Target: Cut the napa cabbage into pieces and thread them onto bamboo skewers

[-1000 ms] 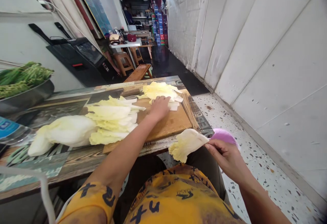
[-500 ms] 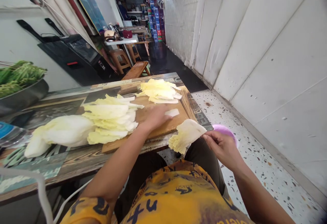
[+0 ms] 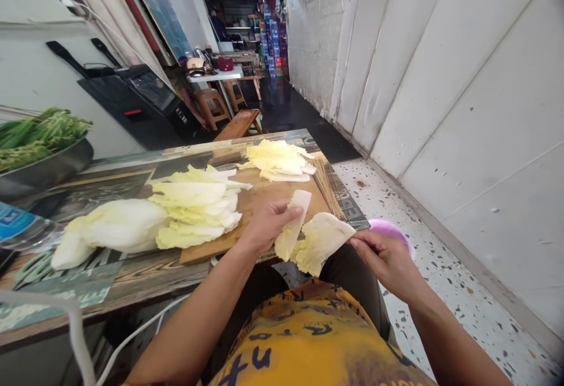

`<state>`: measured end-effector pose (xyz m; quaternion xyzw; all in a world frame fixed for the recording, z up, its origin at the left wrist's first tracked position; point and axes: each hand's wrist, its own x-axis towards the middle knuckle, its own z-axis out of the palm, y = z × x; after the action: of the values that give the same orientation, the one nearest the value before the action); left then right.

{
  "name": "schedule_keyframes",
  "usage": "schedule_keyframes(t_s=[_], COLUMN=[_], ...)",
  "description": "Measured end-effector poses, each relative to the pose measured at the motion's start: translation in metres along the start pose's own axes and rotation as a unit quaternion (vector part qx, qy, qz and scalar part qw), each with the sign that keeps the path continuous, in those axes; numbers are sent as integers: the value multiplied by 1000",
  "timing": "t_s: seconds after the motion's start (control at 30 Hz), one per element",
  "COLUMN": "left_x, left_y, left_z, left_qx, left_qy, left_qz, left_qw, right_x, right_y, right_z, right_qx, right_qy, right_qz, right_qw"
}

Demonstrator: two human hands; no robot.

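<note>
My left hand [image 3: 268,225] pinches a narrow strip of napa cabbage leaf [image 3: 294,221], pale at the top and yellow-green and frilly lower down. Between finger and thumb of my right hand [image 3: 385,258] is the pointed end of a wider cabbage leaf [image 3: 325,238]; whether a thin stick is in that pinch I cannot tell. The two leaves hang close together off the near right corner of the wooden cutting board [image 3: 253,193]. A stack of cut leaves [image 3: 200,204] lies at the board's left, and another pile of leaves [image 3: 279,160] at its far end.
Thin wooden skewers [image 3: 326,186] lie along the board's right side. A whole cabbage [image 3: 126,225] and a plastic bottle [image 3: 22,227] are at the left, beside a metal bowl [image 3: 53,164] of greens. Below the table's right corner is a pink basin [image 3: 392,234].
My left hand has picked the leaf strip up from the board and brought it nearer, beside the other leaf. My right hand stays nearly in place, still holding its leaf.
</note>
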<state>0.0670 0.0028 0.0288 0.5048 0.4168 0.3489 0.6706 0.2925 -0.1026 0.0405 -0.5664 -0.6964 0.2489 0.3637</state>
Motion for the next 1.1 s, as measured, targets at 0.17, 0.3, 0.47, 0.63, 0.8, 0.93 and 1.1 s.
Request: schedule_keyframes(t_s=[0.17,0.3,0.47,0.63,0.8,0.93,1.1], left_x=[-5,-6,-8,-10,-10,-10,-12], left_y=[2,2,3,3,3,5,6], left_z=[1,1,1,2,3,5,5], left_qx=[-16,-27,-40,-41,-40,-34,-18], left_qy=[-6,-1,-3,-5,0,-4,-23], left_qz=[1,16,2,0,4,3,-9], left_qw=[1000,1000,999,999,999,999,1000], right_x=[-2,-4,-6,-7,-8,-8,-7], right_y=[-2,-3,-4,-4,-4,-3,-2], right_z=[-1,-2,-3,-4,-4,-4,-4], right_qx=[0,2,9,6,5,12,13], right_qy=[-2,1,-3,-10,-6,-11,-11], right_qz=[-3,-5,-4,1,-1,2,3], right_qw=[1000,1000,1000,1000,1000,1000,1000])
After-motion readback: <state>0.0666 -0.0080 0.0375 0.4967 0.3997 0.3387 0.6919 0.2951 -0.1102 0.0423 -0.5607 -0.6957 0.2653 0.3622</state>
